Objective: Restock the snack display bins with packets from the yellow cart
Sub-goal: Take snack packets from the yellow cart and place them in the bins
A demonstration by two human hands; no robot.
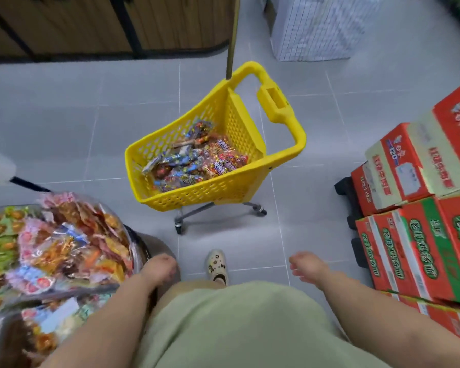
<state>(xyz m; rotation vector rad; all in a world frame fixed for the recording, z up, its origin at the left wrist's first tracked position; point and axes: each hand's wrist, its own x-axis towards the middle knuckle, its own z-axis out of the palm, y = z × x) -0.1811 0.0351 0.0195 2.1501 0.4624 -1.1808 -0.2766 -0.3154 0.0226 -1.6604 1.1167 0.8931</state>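
Observation:
The yellow cart (250, 179) stands on the grey tiled floor ahead of me, with a heap of colourful snack packets (194, 158) in its basket. At the lower left, clear display bins (133, 243) hold piles of packets (72, 245). My left hand (161, 269) hangs beside the bin's edge, fingers loosely curled, holding nothing. My right hand (307, 266) hangs at the right, fingers relaxed, also holding nothing. Both hands are well short of the cart.
Stacked red and green cartons (420, 208) on a black pallet fill the right side. A thin pole (233, 35) rises behind the cart. A wooden counter (91, 25) runs along the back left, and a white wrapped stack (316, 25) stands at the back.

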